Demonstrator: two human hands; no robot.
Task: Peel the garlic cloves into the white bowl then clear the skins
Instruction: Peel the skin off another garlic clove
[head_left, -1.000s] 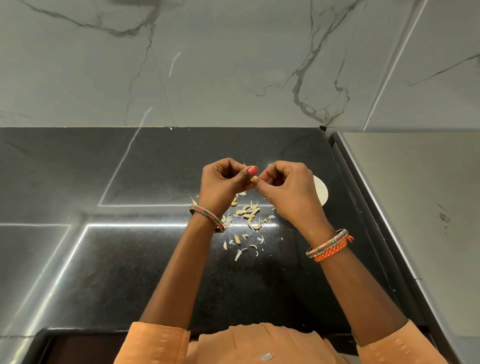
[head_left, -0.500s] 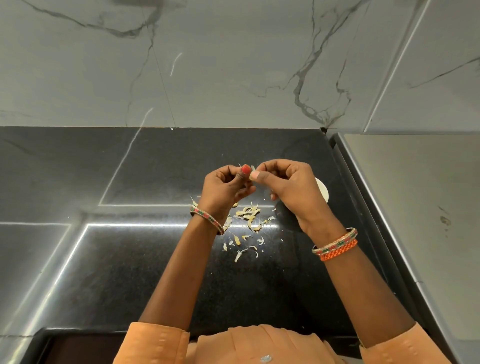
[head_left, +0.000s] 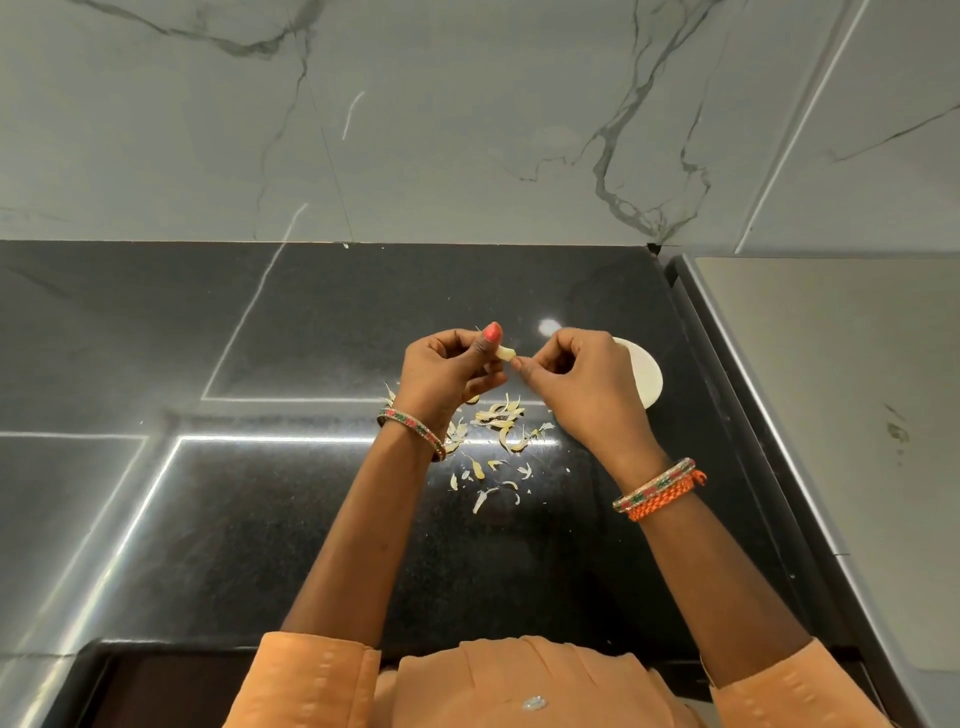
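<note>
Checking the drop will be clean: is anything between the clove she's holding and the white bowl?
Only her own right hand. It pinches at the garlic clove, which the left hand holds, and it covers most of the white bowl behind it. Nothing else visible blocks the way.

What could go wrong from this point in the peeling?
The clove is pinched only at the fingertips of the left hand while the right hand pulls at its end, above the counter, not the bowl; a slip would likely drop it among the skins. The loose skins are scattered widely, so some may be missed when clearing.
</note>
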